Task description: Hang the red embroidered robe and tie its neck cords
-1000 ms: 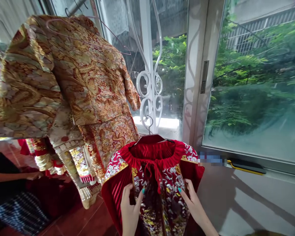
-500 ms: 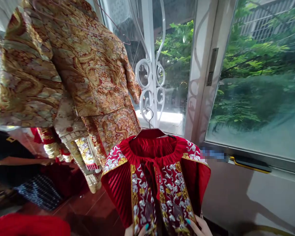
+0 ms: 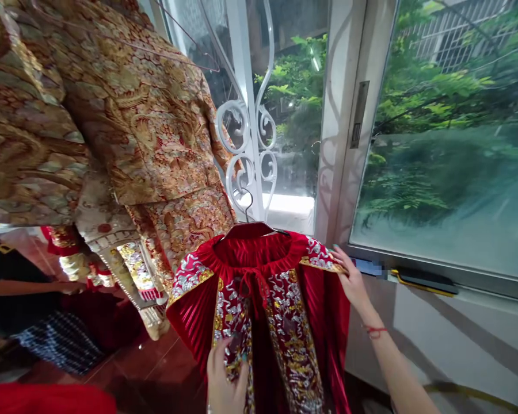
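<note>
A red embroidered cape [image 3: 254,259] with a gathered neck, a tied cord and silver-and-gold front panels hangs on a dark red hanger [image 3: 252,230]. My left hand [image 3: 227,376] is closed about the cape's left front panel, thumb on its inner edge. At the right shoulder, my right hand [image 3: 349,282] pinches the end of the embroidered strip, its arm reaching in from the lower right. Beneath that strip the pleated red lining falls loose. The fingertips behind the cloth are partly hidden.
Gold brocade garments [image 3: 142,121] hang close at the left. Behind the cape stand a white scrolled window grille [image 3: 250,126] and a window frame [image 3: 341,144]. A black-and-yellow object [image 3: 425,283] lies on the sill. Another person's arm [image 3: 21,287] shows at the left, above red cloth [image 3: 47,399].
My right hand has left the right front panel and moved up to the cape's shoulder. My left hand has risen along the left panel. The view has shifted slightly right.
</note>
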{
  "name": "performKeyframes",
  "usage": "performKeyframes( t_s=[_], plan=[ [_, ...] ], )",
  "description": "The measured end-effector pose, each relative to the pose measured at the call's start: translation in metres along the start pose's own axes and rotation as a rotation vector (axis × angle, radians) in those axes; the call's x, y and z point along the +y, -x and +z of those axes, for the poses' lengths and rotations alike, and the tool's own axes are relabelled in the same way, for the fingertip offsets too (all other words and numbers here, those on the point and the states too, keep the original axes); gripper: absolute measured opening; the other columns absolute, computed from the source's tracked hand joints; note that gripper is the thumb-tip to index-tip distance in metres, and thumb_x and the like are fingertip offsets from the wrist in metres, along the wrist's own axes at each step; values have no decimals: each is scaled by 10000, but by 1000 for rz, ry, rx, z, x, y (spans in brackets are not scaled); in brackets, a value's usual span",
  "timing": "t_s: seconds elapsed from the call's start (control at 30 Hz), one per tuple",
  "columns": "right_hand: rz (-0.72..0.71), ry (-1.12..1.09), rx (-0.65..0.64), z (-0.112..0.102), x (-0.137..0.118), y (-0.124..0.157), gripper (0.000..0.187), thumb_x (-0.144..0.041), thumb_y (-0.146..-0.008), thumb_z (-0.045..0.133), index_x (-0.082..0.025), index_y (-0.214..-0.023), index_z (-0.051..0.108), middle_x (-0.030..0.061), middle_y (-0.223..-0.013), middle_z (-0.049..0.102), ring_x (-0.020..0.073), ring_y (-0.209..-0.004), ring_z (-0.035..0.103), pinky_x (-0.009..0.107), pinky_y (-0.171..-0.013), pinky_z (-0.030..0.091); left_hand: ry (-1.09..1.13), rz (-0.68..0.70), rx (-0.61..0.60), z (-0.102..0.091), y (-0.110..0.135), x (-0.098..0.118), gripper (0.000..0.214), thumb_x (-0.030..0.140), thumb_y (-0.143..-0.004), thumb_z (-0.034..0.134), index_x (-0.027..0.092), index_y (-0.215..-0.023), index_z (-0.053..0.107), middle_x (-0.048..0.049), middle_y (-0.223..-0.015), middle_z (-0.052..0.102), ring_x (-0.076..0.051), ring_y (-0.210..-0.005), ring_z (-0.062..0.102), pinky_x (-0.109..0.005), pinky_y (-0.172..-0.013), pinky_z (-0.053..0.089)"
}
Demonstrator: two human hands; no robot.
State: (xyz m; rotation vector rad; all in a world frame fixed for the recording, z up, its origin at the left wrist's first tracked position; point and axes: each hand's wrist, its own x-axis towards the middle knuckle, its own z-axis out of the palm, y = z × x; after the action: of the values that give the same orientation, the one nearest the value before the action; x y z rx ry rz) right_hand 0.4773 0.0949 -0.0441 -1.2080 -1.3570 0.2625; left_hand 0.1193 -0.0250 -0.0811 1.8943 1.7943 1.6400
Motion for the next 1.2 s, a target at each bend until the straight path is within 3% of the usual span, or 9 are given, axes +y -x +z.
performKeyframes(
  t_s=[0.17, 0.27, 0.37, 0.53, 0.6, 0.7, 0.83, 1.07, 1.2],
  plan=[
    [-33, -56, -158, 13, 6, -31, 362, -289, -804, 469, -190, -1030, 734, 98, -1065, 741, 260, -985, 679, 422, -917, 524, -146, 732, -232, 62, -137, 144, 365, 111, -840, 481, 190, -1184, 573, -100, -1186, 629, -244, -1189, 543, -417, -1053, 436],
    [-45, -39, -87, 7, -1, -32, 431, -246, -813, 429, -179, -1140, 702, 103, -1156, 713, 254, -1070, 653, 430, -967, 498, -392, 859, -354, 91, -197, 190, 327, 163, -860, 494, 120, -1175, 572, -142, -1155, 635, -287, -1143, 551, -478, -1071, 369],
    [-107, 3, -19, -8, -14, -54, 458, -204, -814, 419, -184, -1186, 685, 94, -1223, 682, 237, -1140, 618, 433, -1032, 452, -483, 866, -456, 101, -218, 195, 264, 282, -890, 504, 117, -1075, 597, -117, -986, 664, -278, -972, 591, -445, -947, 417],
    [-129, 21, 97, -17, -27, -100, 501, -173, -827, 356, -179, -1220, 666, 97, -1293, 638, 225, -1219, 560, 444, -1103, 376, -493, 919, -455, 95, -215, 187, 285, 379, -944, 474, 147, -1077, 574, -91, -975, 667, -253, -935, 588, -389, -864, 399],
    [-51, 11, 19, -15, -24, -99, 487, -178, -815, 367, -152, -1180, 688, 120, -1268, 651, 254, -1210, 567, 467, -1095, 380, -534, 934, -448, 96, -215, 187, 259, 364, -956, 469, 148, -1043, 581, -92, -954, 667, -250, -908, 590, -377, -830, 394],
    [-7, -24, -289, -16, -24, -85, 420, -186, -708, 557, -154, -1086, 737, 108, -1108, 730, 298, -1068, 654, 457, -978, 493, -586, 919, -447, 100, -218, 187, 186, 275, -959, 469, 144, -967, 602, -94, -899, 675, -242, -856, 602, -363, -781, 390],
    [-38, -318, -580, -16, -51, -88, 610, -311, -752, 666, -231, -1348, 564, 79, -1382, 575, 257, -1241, 556, 406, -1018, 465, -560, 878, -491, 100, -223, 189, 229, 211, -964, 423, 140, -932, 638, -108, -876, 700, -249, -833, 640, -361, -743, 402],
    [97, -330, -444, 18, -76, -113, 509, -604, -686, 702, -136, -873, 776, 76, -819, 764, 262, -781, 689, 400, -765, 553, -506, 696, -537, 99, -217, 215, 327, 179, -961, 371, 138, -878, 685, -128, -780, 712, -249, -772, 679, -355, -700, 452],
    [59, -310, -539, 9, -72, -108, 491, -571, -747, 673, -135, -959, 749, 79, -865, 758, 237, -775, 687, 369, -738, 554, -284, 792, -398, 65, -201, 196, 291, 191, -948, 428, 237, -1152, 630, -97, -1239, 637, -237, -1146, 570, -385, -938, 453]
  ],
)
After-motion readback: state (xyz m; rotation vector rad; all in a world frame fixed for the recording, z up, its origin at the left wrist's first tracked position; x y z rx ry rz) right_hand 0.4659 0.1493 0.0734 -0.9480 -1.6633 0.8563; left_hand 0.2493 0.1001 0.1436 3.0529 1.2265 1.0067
